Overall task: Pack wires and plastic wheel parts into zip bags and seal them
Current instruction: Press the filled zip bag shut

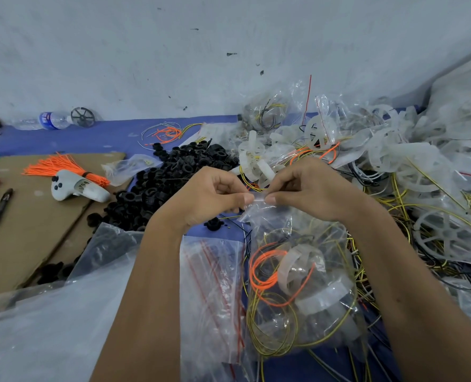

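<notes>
A clear zip bag hangs in front of me, filled with orange and yellow wires and white plastic wheel parts. My left hand and my right hand pinch its top strip side by side, thumbs nearly touching at the middle. A stack of empty zip bags with red strips lies flat under my left forearm. Loose white wheel parts and yellow wires are heaped at the right.
A pile of black plastic rings sits behind my left hand. On the brown cardboard at the left lie a bundle of orange wires, a white controller and a pen. Filled bags lean by the wall.
</notes>
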